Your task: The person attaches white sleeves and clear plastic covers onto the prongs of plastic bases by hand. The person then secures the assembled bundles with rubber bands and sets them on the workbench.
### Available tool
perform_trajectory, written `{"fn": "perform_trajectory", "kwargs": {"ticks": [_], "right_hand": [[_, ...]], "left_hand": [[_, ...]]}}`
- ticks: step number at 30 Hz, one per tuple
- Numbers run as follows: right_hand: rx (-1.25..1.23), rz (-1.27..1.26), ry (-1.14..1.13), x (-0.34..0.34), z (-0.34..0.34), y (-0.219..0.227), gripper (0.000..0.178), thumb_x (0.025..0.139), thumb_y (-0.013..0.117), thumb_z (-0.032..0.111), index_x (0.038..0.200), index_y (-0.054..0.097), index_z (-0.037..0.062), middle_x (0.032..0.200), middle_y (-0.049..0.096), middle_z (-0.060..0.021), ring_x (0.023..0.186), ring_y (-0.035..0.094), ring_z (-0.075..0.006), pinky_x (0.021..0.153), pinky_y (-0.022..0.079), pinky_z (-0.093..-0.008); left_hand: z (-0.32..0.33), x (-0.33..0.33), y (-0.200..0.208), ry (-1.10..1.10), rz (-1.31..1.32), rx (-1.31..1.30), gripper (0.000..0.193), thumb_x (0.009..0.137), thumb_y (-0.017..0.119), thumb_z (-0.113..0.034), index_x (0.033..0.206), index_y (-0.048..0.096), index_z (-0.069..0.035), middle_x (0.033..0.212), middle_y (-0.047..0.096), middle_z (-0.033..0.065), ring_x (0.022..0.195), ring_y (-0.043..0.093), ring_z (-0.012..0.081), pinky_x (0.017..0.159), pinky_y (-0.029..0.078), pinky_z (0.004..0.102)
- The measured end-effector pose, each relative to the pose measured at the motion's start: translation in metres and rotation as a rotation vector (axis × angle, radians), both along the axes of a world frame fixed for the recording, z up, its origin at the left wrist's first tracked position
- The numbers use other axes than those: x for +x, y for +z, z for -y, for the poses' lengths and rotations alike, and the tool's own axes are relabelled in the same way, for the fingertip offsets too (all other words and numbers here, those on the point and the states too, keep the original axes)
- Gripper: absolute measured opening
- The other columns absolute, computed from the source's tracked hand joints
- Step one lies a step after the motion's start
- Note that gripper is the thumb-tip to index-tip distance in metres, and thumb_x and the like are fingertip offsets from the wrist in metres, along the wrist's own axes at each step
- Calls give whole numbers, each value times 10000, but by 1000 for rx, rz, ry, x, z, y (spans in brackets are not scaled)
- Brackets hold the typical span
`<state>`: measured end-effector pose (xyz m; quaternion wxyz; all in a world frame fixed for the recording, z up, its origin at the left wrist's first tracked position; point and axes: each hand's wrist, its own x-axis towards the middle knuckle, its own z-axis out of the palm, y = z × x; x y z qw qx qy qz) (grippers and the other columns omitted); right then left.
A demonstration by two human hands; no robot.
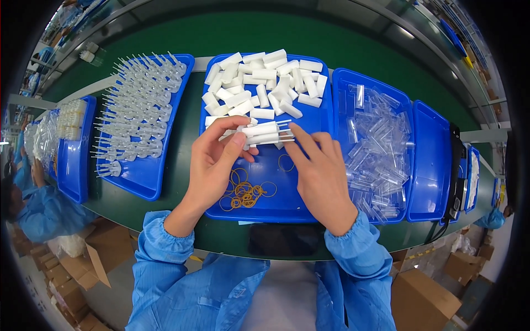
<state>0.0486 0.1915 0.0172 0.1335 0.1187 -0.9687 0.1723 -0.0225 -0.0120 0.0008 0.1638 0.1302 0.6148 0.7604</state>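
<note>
My left hand (214,160) grips a small bundle of white plastic pieces with thin pins (264,133), held level over the middle blue tray (279,201). My right hand (320,174) reaches in from the right, its fingertips touching the pins at the bundle's right end. A heap of white rectangular blocks (262,83) fills the far half of that tray. Tan rubber bands (243,193) lie loose in its near half, under my left hand, and one single band (286,163) lies beside my right hand.
A blue tray of clear pin-tipped parts (138,107) lies to the left, a blue tray of clear plastic caps (378,149) to the right, then an empty-looking blue tray (430,165). All sit on a green belt (221,38). Another worker in blue (33,204) is at far left. Cardboard boxes (425,298) stand below.
</note>
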Motion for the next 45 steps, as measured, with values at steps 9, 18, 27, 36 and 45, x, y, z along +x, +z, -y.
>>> {"fn": "perform_trajectory", "kwargs": {"ticks": [9, 18, 27, 36, 45], "right_hand": [[-59, 116, 107, -6, -6, -1, 430, 813, 640, -27, 1241, 610, -23, 952, 555, -126, 896, 565, -260, 767, 473, -357], [-960, 305, -101, 21, -23, 10, 132, 869, 724, -9, 1001, 722, -6, 838, 680, -97, 638, 638, -122, 553, 474, -257], [-1143, 176, -250, 30, -28, 3, 149, 926, 695, 40, 1056, 698, -32, 820, 717, -130, 659, 671, -128, 575, 510, -237], [-1274, 267, -188, 25, -29, 4, 200, 1000, 585, 54, 1169, 636, -39, 984, 722, -171, 785, 703, -168, 685, 547, -259], [-1212, 231, -222, 22, -39, 2, 152, 940, 635, -32, 1079, 693, -54, 952, 626, -60, 833, 621, -100, 695, 495, -216]], "left_hand": [[-1, -2, 3, 28, 11, -14, 286, 1026, 558, -167, 1247, 586, 13, 1138, 626, 136, 839, 667, 163, 722, 547, 287], [-2, -1, -2, -8, 51, -36, 274, 1017, 583, -155, 1236, 600, 10, 1200, 622, 134, 856, 676, 174, 733, 547, 298], [-4, 4, -3, -135, -5, -60, 275, 1008, 581, -103, 1260, 579, 8, 1227, 622, 123, 911, 669, 176, 777, 545, 307], [-3, 1, -4, -151, 0, -74, 273, 1009, 584, -116, 1254, 586, 4, 1195, 646, 129, 898, 653, 165, 790, 542, 309], [-6, 6, 1, -177, 18, 7, 302, 953, 641, -19, 1245, 583, 34, 1241, 598, 134, 967, 638, 162, 856, 535, 299]]}}
